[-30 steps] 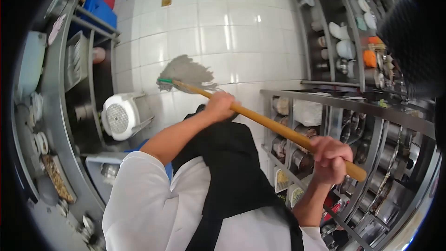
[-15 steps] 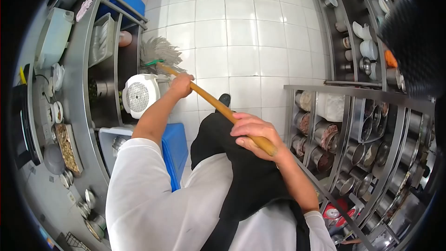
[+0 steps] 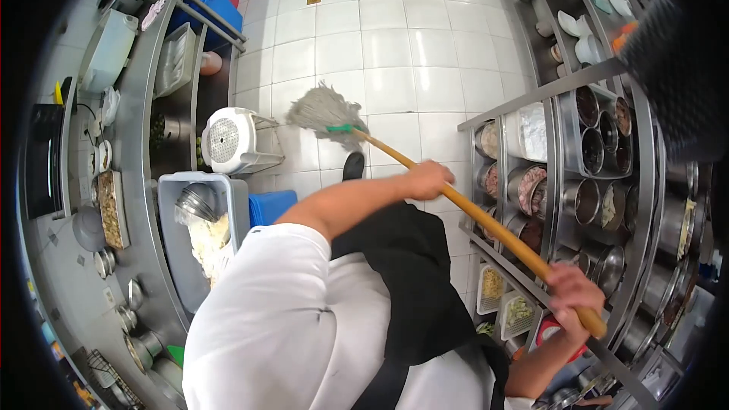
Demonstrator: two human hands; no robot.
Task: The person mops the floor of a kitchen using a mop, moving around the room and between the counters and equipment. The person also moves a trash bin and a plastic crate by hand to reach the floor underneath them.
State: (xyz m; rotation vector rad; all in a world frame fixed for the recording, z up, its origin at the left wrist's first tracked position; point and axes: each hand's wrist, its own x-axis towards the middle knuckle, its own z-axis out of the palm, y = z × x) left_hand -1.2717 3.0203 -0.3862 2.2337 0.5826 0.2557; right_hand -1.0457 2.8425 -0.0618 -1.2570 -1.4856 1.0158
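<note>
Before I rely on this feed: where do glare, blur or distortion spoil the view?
Head view: glare streaks on the floor tiles; right hand slightly blurred; shelf rails bent by the wide lens; corners black; dark textured shape covering the upper right.

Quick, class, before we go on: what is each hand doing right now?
Left hand: closed around the mop handle, partway along it.
Right hand: closed around the same handle, near its top end.

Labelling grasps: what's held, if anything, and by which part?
String mop, by its wooden handle: right hand near the top end, left hand lower down.
</note>
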